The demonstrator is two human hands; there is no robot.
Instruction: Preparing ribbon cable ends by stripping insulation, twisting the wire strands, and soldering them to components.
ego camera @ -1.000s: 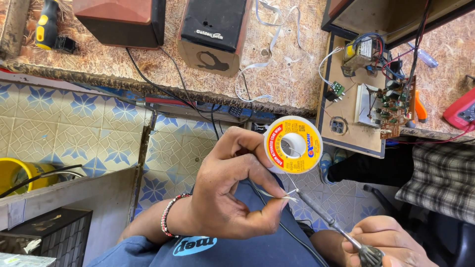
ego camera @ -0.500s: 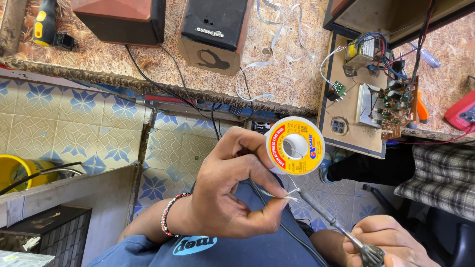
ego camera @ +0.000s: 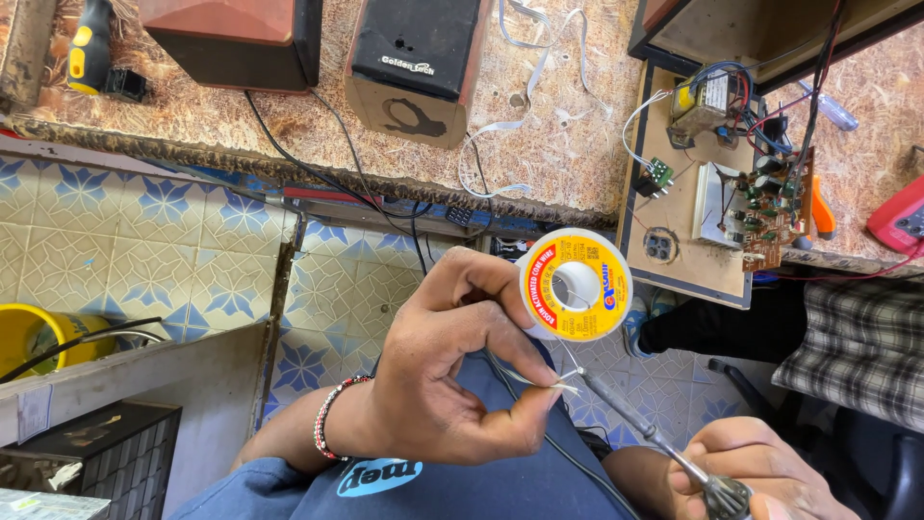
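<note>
- Left hand (ego camera: 433, 385) of mine is closed around a yellow solder spool (ego camera: 575, 285), the fingers curled over its rim, so the reel sits at the top right of the hand, above my thumb.
- From the spool a thin solder wire (ego camera: 549, 383) runs down, and I pinch its free end between thumb and a fingertip, just below the reel.
- Right hand (ego camera: 760, 477) of mine, at the lower right edge of the view, is wrapped around the handle of a soldering iron (ego camera: 640, 429).
- Its slim shaft slants up and left, and the tip meets the pinched end of the wire, right at my left thumb.
- A beaded bracelet (ego camera: 329, 424) sits on my left wrist.
- Above my hands lies a rough bench (ego camera: 568, 144) with two small speaker boxes (ego camera: 414, 58); a bare circuit board (ego camera: 770, 207) rests on a wooden panel at the right.
- A yellow bucket (ego camera: 34, 337) stands on the patterned floor tiles to the left, well apart from my hands.
</note>
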